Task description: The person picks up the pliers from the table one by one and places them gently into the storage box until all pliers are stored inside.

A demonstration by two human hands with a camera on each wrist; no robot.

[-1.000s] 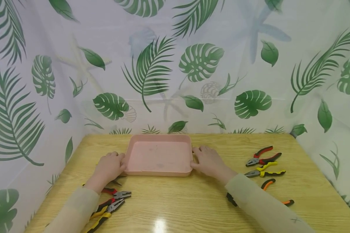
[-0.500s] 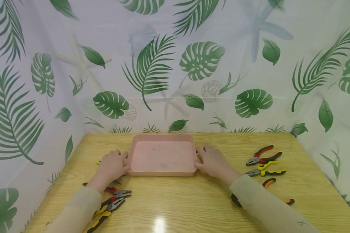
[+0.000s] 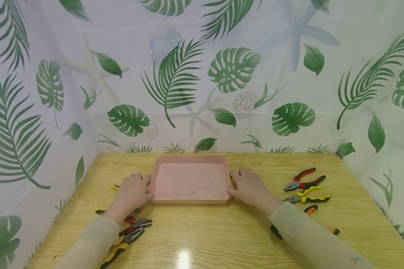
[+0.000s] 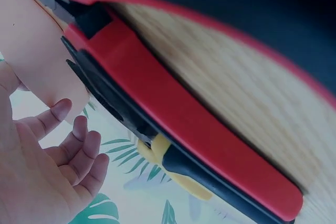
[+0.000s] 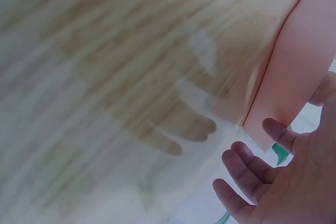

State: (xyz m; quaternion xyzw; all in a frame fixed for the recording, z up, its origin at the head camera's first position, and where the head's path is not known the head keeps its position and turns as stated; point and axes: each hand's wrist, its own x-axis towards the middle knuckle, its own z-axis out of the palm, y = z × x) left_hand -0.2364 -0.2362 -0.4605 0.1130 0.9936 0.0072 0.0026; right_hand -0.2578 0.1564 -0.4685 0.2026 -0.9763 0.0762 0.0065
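Observation:
A shallow pink tray (image 3: 191, 158) lies on the wooden table (image 3: 222, 231), with nothing in it. My left hand (image 3: 133, 191) holds its left side, thumb at the near corner. My right hand (image 3: 250, 186) holds its right side the same way. In the left wrist view my left hand (image 4: 58, 150) has its fingers loosely curled beside the tray (image 4: 31, 51), above a red-and-black pliers handle (image 4: 184, 129). The right wrist view has my right hand (image 5: 262, 182) with its index finger against the tray wall (image 5: 304, 61).
Red pliers (image 3: 136, 222) and yellow-black pliers (image 3: 121, 244) lie under my left forearm, and a yellow handle tip (image 3: 115, 187) sticks out beyond that hand. Red pliers (image 3: 304, 179), yellow pliers (image 3: 308, 197) and orange pliers (image 3: 309, 210) lie at the right. Leaf-print curtains wall in the table.
The tray has slid a little to the right across the table, and both hands have moved with it, still on its sides. The pliers have not moved.

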